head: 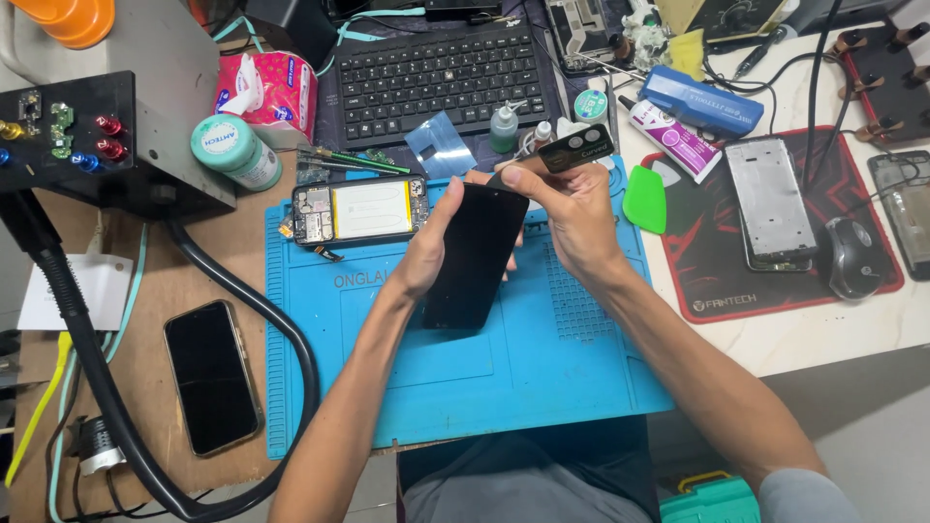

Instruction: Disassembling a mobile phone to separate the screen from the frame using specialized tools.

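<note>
Above the blue silicone work mat (542, 368), the left hand (426, 254) clamps the flat black phone panel (475, 257), long axis tilted near upright. The right hand (572, 208) pinches a small black camera-lens cover (576, 148) just past the panel's top end.

A single head-worn camera looks steeply down from close above the worktop (194, 281), facing forward over the person's forearms toward its far edge.

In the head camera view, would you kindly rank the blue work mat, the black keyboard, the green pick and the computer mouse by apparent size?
1. Blue work mat
2. Black keyboard
3. Computer mouse and green pick: these look too alike to rank.
</note>
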